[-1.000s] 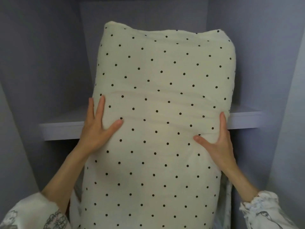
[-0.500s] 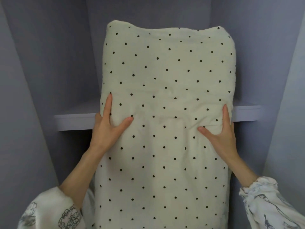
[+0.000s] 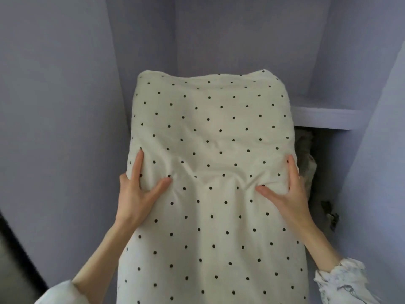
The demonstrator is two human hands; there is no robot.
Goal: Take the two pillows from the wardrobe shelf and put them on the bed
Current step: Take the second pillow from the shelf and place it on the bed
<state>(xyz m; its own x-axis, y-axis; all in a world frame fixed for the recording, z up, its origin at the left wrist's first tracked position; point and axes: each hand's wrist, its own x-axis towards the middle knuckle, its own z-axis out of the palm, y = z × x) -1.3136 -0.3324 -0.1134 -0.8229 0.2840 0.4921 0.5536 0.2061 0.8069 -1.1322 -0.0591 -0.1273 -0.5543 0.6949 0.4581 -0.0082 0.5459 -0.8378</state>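
While the lilac wardrobe (image 3: pixel 65 106) walls fill the far view, a cream pillow (image 3: pixel 210 132) with black dots stands upright in the near middle, held off the shelf (image 3: pixel 324 116), whose edge shows at the right. Below that shelf sits something dark, perhaps folded fabric. The left hand (image 3: pixel 137 194) clasps the pillow's left edge; the right hand (image 3: pixel 287 191) clasps its right edge, thumbs pressing creases into the front.

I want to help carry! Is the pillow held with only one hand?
No, the left hand and the right hand both grip the dotted pillow, one at each side.
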